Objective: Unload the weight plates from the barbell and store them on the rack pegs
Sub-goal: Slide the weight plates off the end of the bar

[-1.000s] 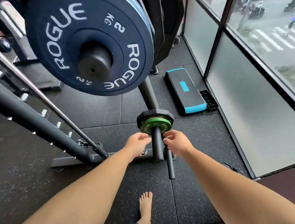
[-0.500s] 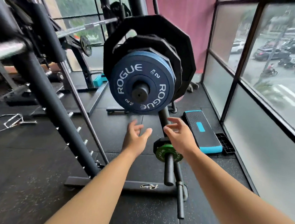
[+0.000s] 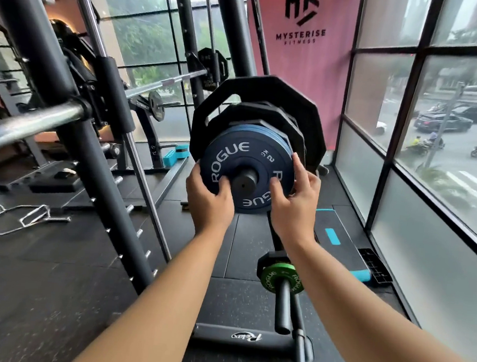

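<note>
A dark blue 2 kg Rogue plate [image 3: 245,158] is the outermost on an upper bar end, in front of several larger black plates [image 3: 256,95]. My left hand [image 3: 208,200] grips its lower left rim, thumb on the face. My right hand [image 3: 294,200] grips its right rim, fingers curled round the edge. Lower down, a small green Rogue plate [image 3: 270,279] sits on a low rack peg [image 3: 283,309] against a black plate.
A thick dark rack upright [image 3: 64,113] slants across the left, with a chrome barbell [image 3: 26,124] behind it. A chrome handle attachment [image 3: 12,217] lies on the floor. A black and blue step platform [image 3: 338,241] lies by the window wall at the right.
Both hands left the green plate on the low peg, rose, and took hold of the blue 2 kg plate. The view lifted from the floor toward the plates.
</note>
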